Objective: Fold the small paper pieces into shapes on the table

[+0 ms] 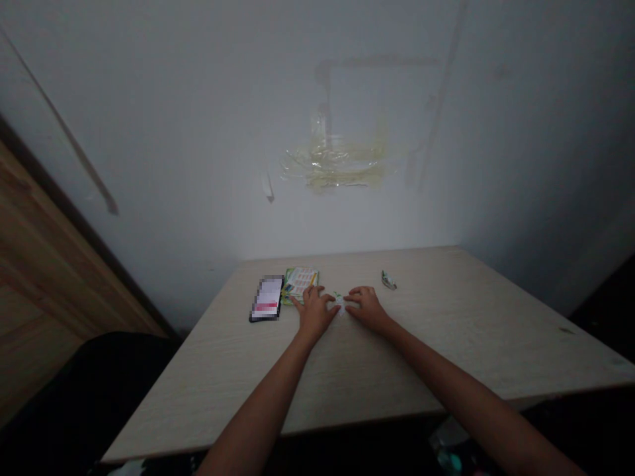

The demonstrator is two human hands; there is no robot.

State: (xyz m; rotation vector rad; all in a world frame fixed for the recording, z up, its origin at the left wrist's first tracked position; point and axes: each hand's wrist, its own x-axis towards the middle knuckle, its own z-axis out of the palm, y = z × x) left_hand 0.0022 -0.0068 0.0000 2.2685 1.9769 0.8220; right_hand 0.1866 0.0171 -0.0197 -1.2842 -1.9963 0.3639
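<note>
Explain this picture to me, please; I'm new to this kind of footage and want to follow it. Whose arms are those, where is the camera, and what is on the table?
There is no robot here. The left hand and right hand are a person's own, both bare. The single picture comes from a camera worn on that person's head, looking forward and down.

On the pale table, from left to right, lie a phone with a blurred screen, a green-and-white packet, a small whitish piece with green marks and, farther right, a crumpled wrapper.

The fingertips of both hands meet around the small piece; whether they grip it or only touch it is too small to tell.
</note>
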